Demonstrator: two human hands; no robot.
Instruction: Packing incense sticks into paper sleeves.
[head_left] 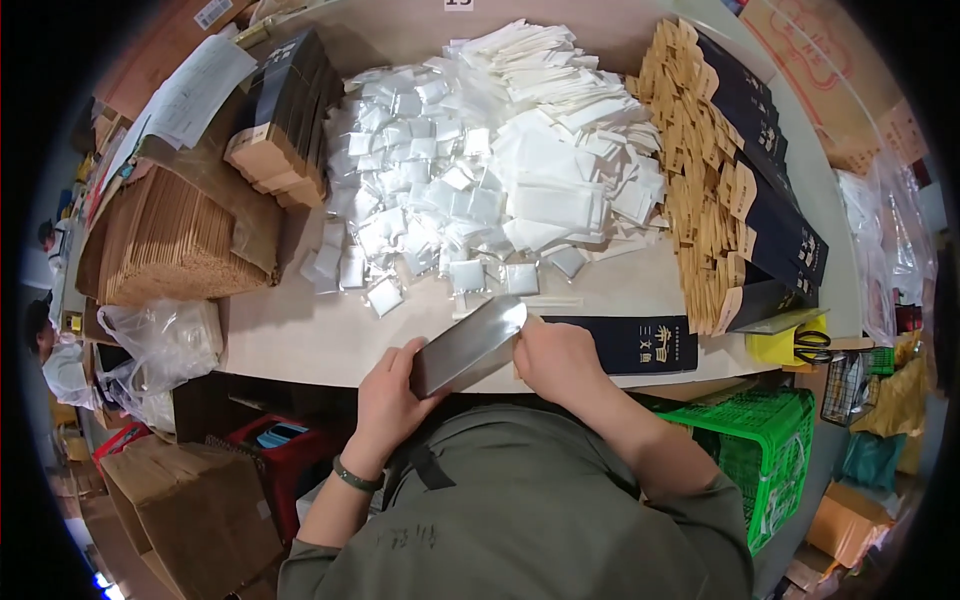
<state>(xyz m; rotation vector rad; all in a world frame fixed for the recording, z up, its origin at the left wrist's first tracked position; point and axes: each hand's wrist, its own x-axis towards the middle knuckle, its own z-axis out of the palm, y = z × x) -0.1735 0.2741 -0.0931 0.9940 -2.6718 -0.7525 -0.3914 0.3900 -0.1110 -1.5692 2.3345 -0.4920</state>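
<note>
My left hand (392, 398) is wrapped round the lower left side of a shiny silver metal piece (468, 348), long, trough-like and rounded at its upper end. The piece slants up to the right above the table's front edge. My right hand (558, 362) is closed at its right side; the fingertips and whatever they pinch are hidden. Behind and beside that hand lies a flat black packet (645, 345) with pale print. Just beyond the metal piece are small clear sachets with white squares (467, 277) and a thin paper-wrapped strip (545, 302).
Heaped sachets (410, 150) and white folded papers (560, 180) cover the table's middle. Black-and-tan packets (745, 200) are stacked right, more packets (285, 120) left beside brown cardboard sleeves (180, 235). Scissors (812, 347) sit in a yellow holder (775, 348). A green crate (765, 460) stands below right.
</note>
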